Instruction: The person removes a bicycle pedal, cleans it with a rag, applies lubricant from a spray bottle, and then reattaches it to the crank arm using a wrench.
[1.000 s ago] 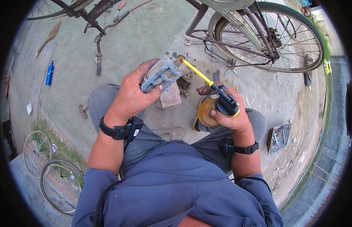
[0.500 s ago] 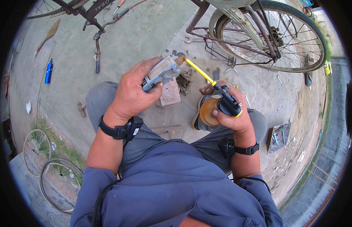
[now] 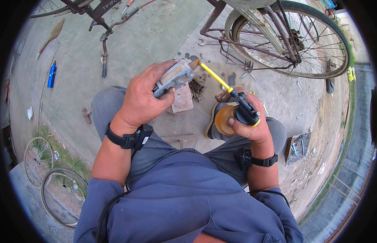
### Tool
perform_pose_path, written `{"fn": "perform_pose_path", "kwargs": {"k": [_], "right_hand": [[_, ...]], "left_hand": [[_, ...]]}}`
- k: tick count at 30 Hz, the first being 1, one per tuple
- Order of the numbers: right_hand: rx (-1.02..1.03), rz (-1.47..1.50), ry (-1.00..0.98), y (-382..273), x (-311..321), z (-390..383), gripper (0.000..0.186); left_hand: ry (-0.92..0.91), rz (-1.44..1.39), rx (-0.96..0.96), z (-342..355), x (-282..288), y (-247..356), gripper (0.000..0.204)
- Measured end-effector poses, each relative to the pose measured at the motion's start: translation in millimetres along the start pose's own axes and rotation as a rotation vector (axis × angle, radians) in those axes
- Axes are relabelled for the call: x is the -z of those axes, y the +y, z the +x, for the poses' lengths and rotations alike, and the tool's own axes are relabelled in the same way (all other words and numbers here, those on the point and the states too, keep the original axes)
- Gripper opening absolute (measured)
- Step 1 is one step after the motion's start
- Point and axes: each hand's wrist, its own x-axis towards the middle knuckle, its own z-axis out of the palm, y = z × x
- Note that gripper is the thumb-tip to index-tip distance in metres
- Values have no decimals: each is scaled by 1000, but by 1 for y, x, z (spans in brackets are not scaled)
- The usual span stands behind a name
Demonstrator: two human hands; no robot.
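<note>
My left hand (image 3: 144, 94) is closed round a grey bicycle pedal (image 3: 175, 77), raised in front of me over the ground. A brown, rusty-looking end of the pedal points right. My right hand (image 3: 256, 130) grips an oil can (image 3: 223, 122) with an amber reservoir and a black pump head. Its long yellow spout (image 3: 212, 74) slants up and left, and its tip touches or nearly touches the pedal's brown end. Exact contact is too small to tell. Below the pedal lie a reddish brick (image 3: 182, 99) and a crumpled dark rag (image 3: 197, 86).
A bicycle's rear wheel (image 3: 297, 44) fills the far right; its handlebar (image 3: 104, 44) is at far left. A hammer (image 3: 86, 116), blue bottle (image 3: 52, 75) and broom (image 3: 51, 37) lie left. Bare rims (image 3: 44, 188) rest lower left. A tool tray (image 3: 297, 149) sits right.
</note>
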Motion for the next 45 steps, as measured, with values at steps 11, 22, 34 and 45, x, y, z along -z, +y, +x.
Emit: {"fn": "perform_pose_path", "kwargs": {"k": [11, 22, 34, 45], "right_hand": [[-24, -15, 28, 1, 0, -1, 43], [-15, -40, 3, 1, 0, 1, 44], [0, -43, -48, 6, 3, -1, 49], [-29, 29, 13, 6, 3, -2, 46]], "left_hand": [[69, -2, -82, 1, -4, -4, 57], [38, -26, -22, 0, -4, -3, 55], [-21, -216, 156, -3, -1, -2, 57], [-49, -383, 325, -2, 0, 1, 61]]}}
